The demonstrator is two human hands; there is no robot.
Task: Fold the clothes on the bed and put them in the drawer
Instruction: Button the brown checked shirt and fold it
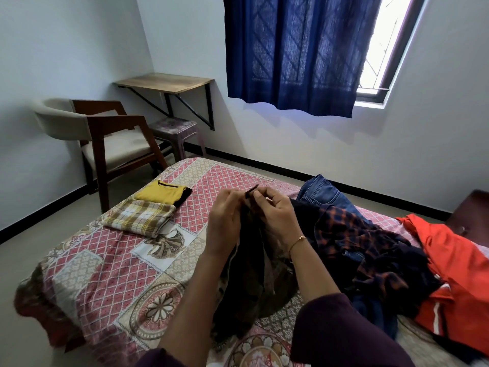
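Observation:
A dark brownish garment (251,282) hangs between my two hands above the bed (105,274). My left hand (225,221) grips its upper edge, and my right hand (275,215) pinches the same edge close beside it. To the right lies an unfolded heap: a dark blue and orange checked shirt (352,242), blue jeans (322,192) and an orange-red garment (449,260). At the bed's far left, a folded yellow top (161,194) sits next to a folded yellow checked cloth (140,218). No drawer is in view.
A wooden armchair (105,144) with a pale seat stands beyond the bed's left corner, next to a plastic stool (174,133) under a wall-mounted shelf desk (166,82). A blue curtain (299,51) covers most of the window. A dark headboard (473,207) rises at the far right.

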